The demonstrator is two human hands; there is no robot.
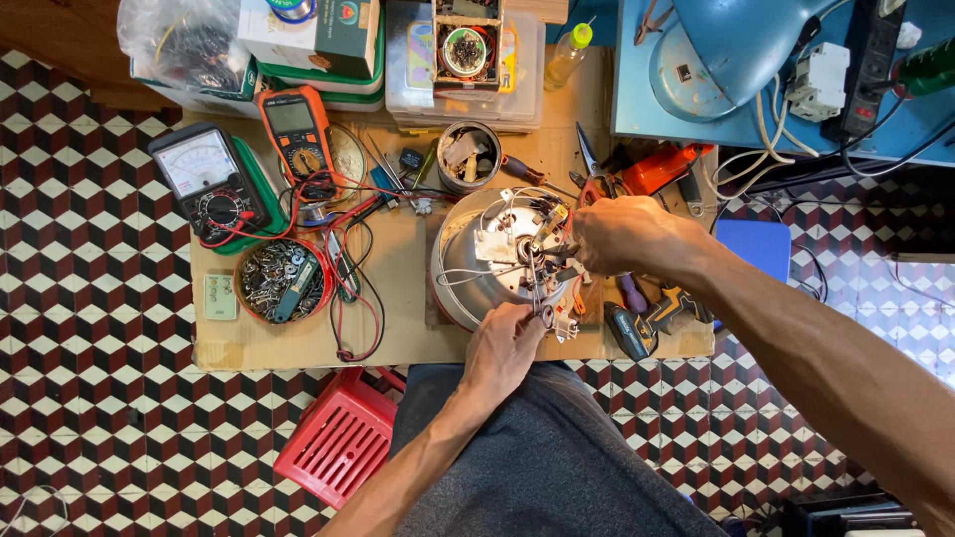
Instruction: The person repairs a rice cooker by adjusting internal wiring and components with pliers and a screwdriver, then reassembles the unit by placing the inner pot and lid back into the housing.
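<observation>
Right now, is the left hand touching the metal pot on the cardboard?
Touching. The head view shows the left hand resting its fingers on the near rim of the upturned metal pot, pinching wires at its exposed base, with no gap visible.

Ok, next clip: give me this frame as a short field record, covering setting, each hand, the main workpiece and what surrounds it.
setting: cardboard sheet on a patterned tile floor, seen from above
workpiece: upturned round metal appliance base with exposed wiring
left hand: left hand at the base's near edge, fingertips on the wires
right hand: right hand on the wiring at the base's right side; any tool hidden
nearby meters: analog multimeter, orange digital multimeter
other: bowl of screws, red plastic stool
</observation>
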